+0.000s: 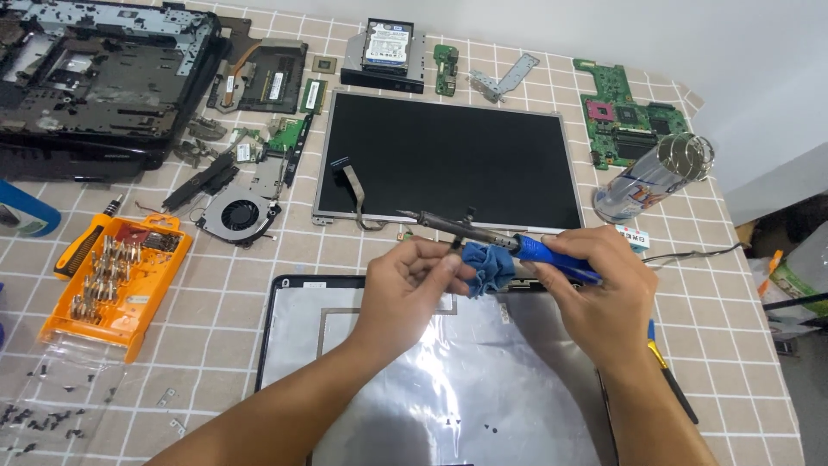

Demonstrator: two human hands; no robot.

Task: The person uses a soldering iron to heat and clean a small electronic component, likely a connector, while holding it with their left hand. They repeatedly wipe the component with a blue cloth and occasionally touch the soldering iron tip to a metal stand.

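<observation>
My right hand [595, 289] grips the blue handle of a soldering iron [483, 233], whose metal shaft points left over the bottom edge of a bare laptop screen panel [448, 155]. My left hand [405, 289] pinches a small blue cloth [485, 267] against the iron where shaft meets handle. Both hands hover above an open laptop lid shell [388, 380] lined with silver foil, lying at the near edge of the table.
An orange screwdriver-bit case [116, 280] and loose screws [43, 418] lie left. A fan [240, 214], a laptop base [95, 78], a hard drive [386, 45], green circuit boards [625, 108] and a clear cylinder [655, 177] surround the panel. A screwdriver [673, 384] lies right.
</observation>
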